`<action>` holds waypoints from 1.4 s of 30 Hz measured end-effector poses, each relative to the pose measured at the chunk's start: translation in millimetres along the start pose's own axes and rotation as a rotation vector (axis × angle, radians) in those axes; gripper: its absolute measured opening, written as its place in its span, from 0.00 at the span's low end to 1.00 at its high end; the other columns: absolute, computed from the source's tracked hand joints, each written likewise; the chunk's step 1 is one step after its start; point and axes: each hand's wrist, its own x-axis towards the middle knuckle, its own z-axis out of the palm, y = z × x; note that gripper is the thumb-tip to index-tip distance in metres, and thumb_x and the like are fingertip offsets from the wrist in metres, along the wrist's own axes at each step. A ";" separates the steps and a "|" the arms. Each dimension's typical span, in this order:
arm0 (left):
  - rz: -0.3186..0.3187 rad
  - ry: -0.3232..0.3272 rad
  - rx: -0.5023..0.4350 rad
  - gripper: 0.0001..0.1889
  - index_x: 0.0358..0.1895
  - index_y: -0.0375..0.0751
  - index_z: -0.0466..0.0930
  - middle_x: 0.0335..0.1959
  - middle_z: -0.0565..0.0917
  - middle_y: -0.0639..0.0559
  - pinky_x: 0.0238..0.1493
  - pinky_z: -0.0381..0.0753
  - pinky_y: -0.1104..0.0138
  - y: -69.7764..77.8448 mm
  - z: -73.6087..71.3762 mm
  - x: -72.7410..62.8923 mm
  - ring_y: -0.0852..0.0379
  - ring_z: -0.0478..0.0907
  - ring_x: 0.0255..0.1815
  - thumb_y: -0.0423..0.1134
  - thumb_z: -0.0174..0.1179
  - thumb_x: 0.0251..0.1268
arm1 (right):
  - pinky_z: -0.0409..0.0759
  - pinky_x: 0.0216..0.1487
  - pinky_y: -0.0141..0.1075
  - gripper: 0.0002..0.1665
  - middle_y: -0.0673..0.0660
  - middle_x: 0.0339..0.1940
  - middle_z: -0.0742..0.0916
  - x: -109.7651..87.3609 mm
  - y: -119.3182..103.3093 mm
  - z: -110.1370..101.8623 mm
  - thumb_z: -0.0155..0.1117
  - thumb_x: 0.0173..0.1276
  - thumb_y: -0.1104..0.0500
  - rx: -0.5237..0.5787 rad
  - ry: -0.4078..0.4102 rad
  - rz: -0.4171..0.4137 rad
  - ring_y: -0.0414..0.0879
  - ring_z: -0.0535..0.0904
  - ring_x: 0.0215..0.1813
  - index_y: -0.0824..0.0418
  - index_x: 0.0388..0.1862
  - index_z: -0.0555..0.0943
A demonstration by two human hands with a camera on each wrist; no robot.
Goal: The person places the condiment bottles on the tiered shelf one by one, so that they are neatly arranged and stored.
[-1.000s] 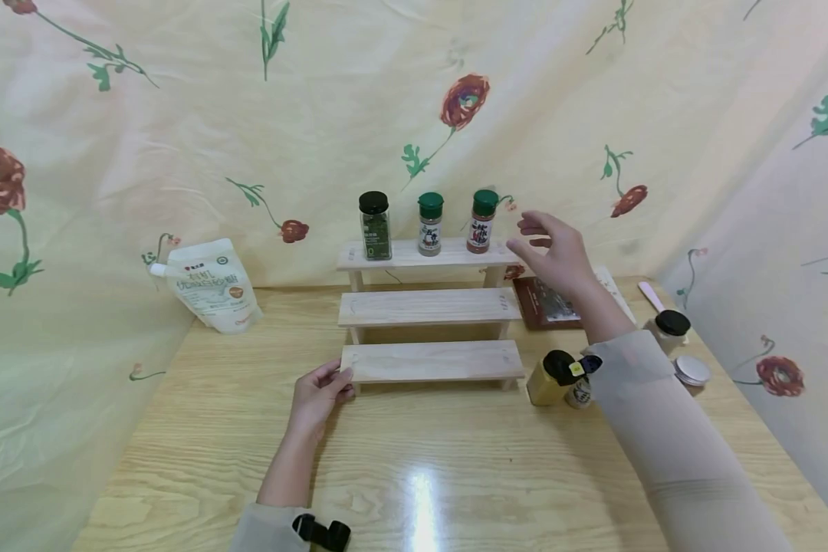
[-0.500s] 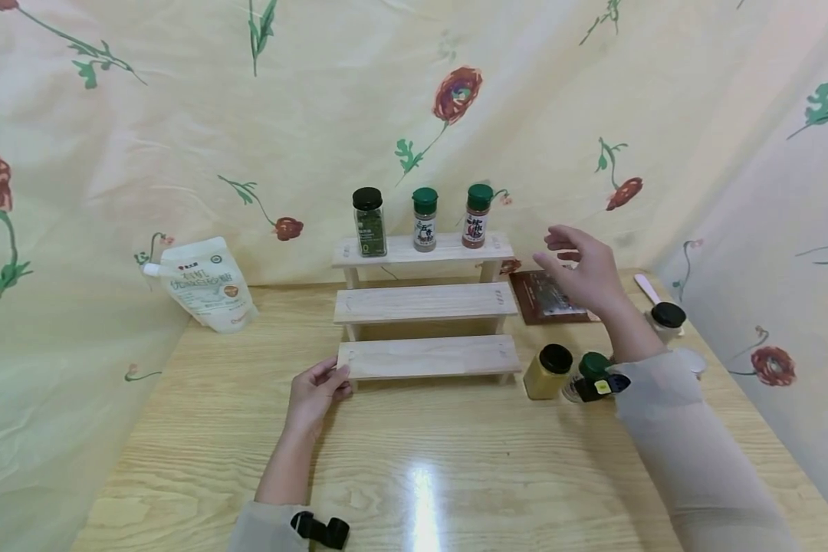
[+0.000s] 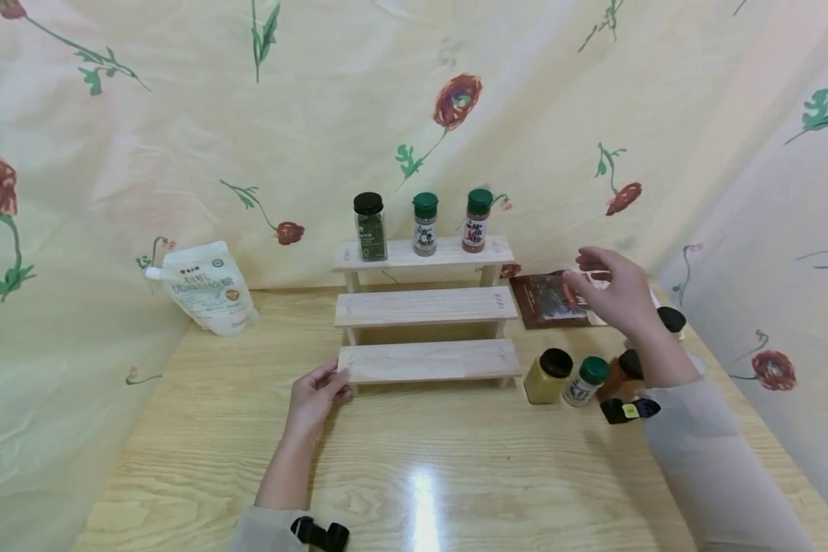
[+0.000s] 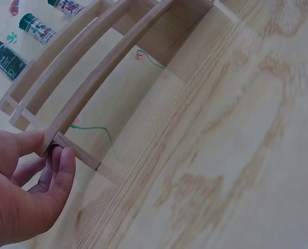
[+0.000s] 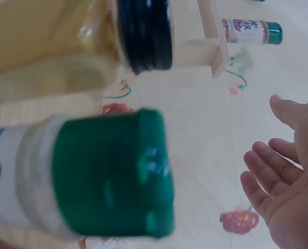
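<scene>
My left hand (image 3: 315,399) pinches the left end of the lowest board of a three-step wooden rack (image 3: 428,363), thumb above and fingers curled beneath in the left wrist view. On its top step stand a black-lidded jar of green flakes (image 3: 371,230), a green-capped spice shaker (image 3: 425,228) and a second green-capped shaker with reddish contents (image 3: 477,224). My right hand (image 3: 614,291) hovers with relaxed fingers and nothing in it, over the right end of a brown packet (image 3: 548,299). Below it stand a yellow jar (image 3: 547,378) and a white-labelled green-capped shaker (image 3: 585,382).
An orange-brown jar (image 3: 621,376) with a dark lid stands by my right wrist, partly covered. Behind my forearm shows a black-lidded jar (image 3: 671,319). A white spouted pouch (image 3: 210,290) leans against the floral cloth (image 3: 317,138) at the left.
My right hand has drawn away from the top step, moving right and down, and has uncovered the green-capped shaker and the orange-brown jar. The left hand keeps its hold on the rack.
</scene>
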 end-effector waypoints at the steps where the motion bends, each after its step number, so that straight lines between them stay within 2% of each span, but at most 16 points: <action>1: -0.002 -0.001 -0.001 0.25 0.68 0.25 0.70 0.37 0.81 0.48 0.43 0.89 0.70 -0.4 -0.2 -0.1 0.57 0.82 0.35 0.31 0.63 0.72 | 0.76 0.62 0.61 0.37 0.70 0.60 0.80 -1.9 1.5 -1.1 0.65 0.75 0.47 -0.006 -0.004 0.009 0.65 0.75 0.61 0.69 0.71 0.70; 5: 0.000 -0.004 -0.005 0.26 0.68 0.24 0.70 0.37 0.81 0.48 0.42 0.89 0.70 -2.0 -0.8 0.5 0.57 0.83 0.34 0.31 0.63 0.72 | 0.75 0.64 0.62 0.37 0.70 0.62 0.79 -8.7 8.0 -5.8 0.63 0.75 0.47 -0.034 -0.006 0.031 0.65 0.74 0.63 0.69 0.73 0.69; 11: -0.001 0.002 -0.005 0.25 0.67 0.24 0.71 0.37 0.81 0.48 0.42 0.89 0.71 -2.7 -0.6 1.9 0.58 0.83 0.34 0.30 0.63 0.71 | 0.74 0.61 0.66 0.39 0.73 0.62 0.78 -18.8 16.9 -14.0 0.62 0.76 0.45 -0.088 0.002 0.050 0.71 0.74 0.62 0.69 0.73 0.68; 16: -0.005 0.007 -0.007 0.24 0.67 0.25 0.71 0.38 0.80 0.47 0.42 0.89 0.70 -2.2 -0.2 1.8 0.57 0.83 0.34 0.30 0.63 0.72 | 0.74 0.60 0.64 0.36 0.75 0.61 0.78 -25.0 24.8 -20.2 0.62 0.77 0.49 -0.096 0.021 0.045 0.69 0.73 0.62 0.72 0.72 0.68; 17: -0.005 0.008 -0.009 0.24 0.67 0.25 0.71 0.38 0.80 0.47 0.41 0.89 0.71 -2.0 0.0 1.7 0.57 0.83 0.34 0.30 0.63 0.71 | 0.76 0.61 0.59 0.36 0.74 0.61 0.78 -26.1 26.4 -21.6 0.62 0.77 0.49 -0.098 0.025 0.044 0.68 0.74 0.61 0.72 0.72 0.68; 20: -0.004 0.010 -0.013 0.25 0.67 0.24 0.72 0.38 0.81 0.47 0.41 0.89 0.71 -0.9 0.5 0.9 0.57 0.83 0.34 0.30 0.63 0.71 | 0.78 0.60 0.35 0.35 0.74 0.60 0.79 -29.7 33.2 -25.5 0.63 0.76 0.51 -0.105 0.039 0.035 0.67 0.74 0.60 0.73 0.70 0.69; 23: -0.006 0.012 -0.011 0.24 0.67 0.25 0.72 0.38 0.81 0.47 0.41 0.89 0.70 -0.3 0.9 0.5 0.57 0.83 0.34 0.31 0.64 0.71 | 0.68 0.48 0.15 0.34 0.74 0.59 0.79 -34.2 38.5 -30.1 0.64 0.76 0.51 -0.105 0.054 0.042 0.66 0.74 0.59 0.73 0.70 0.70; 28: -0.008 0.014 -0.008 0.24 0.67 0.25 0.72 0.39 0.80 0.46 0.41 0.89 0.70 0.6 1.3 -0.3 0.57 0.83 0.34 0.30 0.63 0.71 | 0.63 0.44 0.10 0.35 0.75 0.60 0.79 -41.5 47.2 -37.0 0.64 0.76 0.51 -0.115 0.072 0.055 0.66 0.75 0.58 0.73 0.70 0.70; 30: -0.006 0.014 -0.009 0.24 0.67 0.25 0.72 0.38 0.80 0.46 0.41 0.89 0.71 0.4 1.2 -0.3 0.57 0.83 0.34 0.30 0.63 0.71 | 0.63 0.43 0.09 0.34 0.74 0.59 0.80 -43.9 50.7 -39.2 0.64 0.75 0.51 -0.127 0.086 0.053 0.60 0.76 0.56 0.72 0.70 0.71; 32: -0.004 0.015 -0.011 0.24 0.66 0.25 0.72 0.38 0.80 0.46 0.41 0.89 0.71 0.0 1.2 0.0 0.57 0.83 0.34 0.30 0.63 0.71 | 0.63 0.43 0.08 0.33 0.74 0.59 0.81 -46.1 54.3 -41.5 0.65 0.75 0.52 -0.134 0.098 0.054 0.49 0.76 0.54 0.71 0.69 0.72; 35: -0.003 0.013 -0.011 0.24 0.67 0.25 0.72 0.38 0.80 0.46 0.41 0.89 0.70 -0.3 0.9 0.0 0.57 0.83 0.34 0.30 0.63 0.71 | 0.66 0.42 0.09 0.33 0.74 0.58 0.81 -49.9 59.9 -45.0 0.66 0.74 0.52 -0.150 0.100 0.069 0.47 0.76 0.52 0.71 0.69 0.73; 36: -0.004 0.012 -0.011 0.24 0.67 0.25 0.72 0.38 0.80 0.46 0.41 0.89 0.70 -0.3 0.9 -0.1 0.57 0.83 0.34 0.30 0.63 0.71 | 0.66 0.41 0.10 0.33 0.74 0.58 0.81 -51.3 62.0 -46.1 0.65 0.74 0.51 -0.160 0.097 0.079 0.49 0.77 0.52 0.71 0.69 0.73; 37: -0.004 0.010 -0.009 0.24 0.67 0.25 0.72 0.38 0.80 0.46 0.42 0.89 0.70 -0.1 0.7 -0.5 0.57 0.83 0.34 0.30 0.63 0.71 | 0.72 0.45 0.15 0.33 0.75 0.58 0.80 -52.7 63.9 -47.3 0.65 0.75 0.51 -0.165 0.092 0.088 0.53 0.78 0.53 0.72 0.69 0.72; 39: -0.005 0.007 -0.008 0.24 0.67 0.25 0.71 0.39 0.81 0.46 0.42 0.89 0.70 0.4 0.6 -0.9 0.57 0.83 0.34 0.30 0.63 0.71 | 0.81 0.52 0.32 0.34 0.76 0.59 0.79 -55.2 67.4 -49.6 0.63 0.76 0.49 -0.177 0.080 0.108 0.66 0.77 0.55 0.72 0.70 0.71; 42: -0.004 0.005 -0.007 0.24 0.67 0.25 0.72 0.38 0.81 0.47 0.41 0.89 0.70 0.5 0.6 -0.8 0.57 0.83 0.34 0.30 0.63 0.71 | 0.78 0.54 0.59 0.35 0.77 0.61 0.78 -57.6 72.8 -52.1 0.61 0.77 0.48 -0.194 0.069 0.129 0.74 0.75 0.56 0.73 0.70 0.70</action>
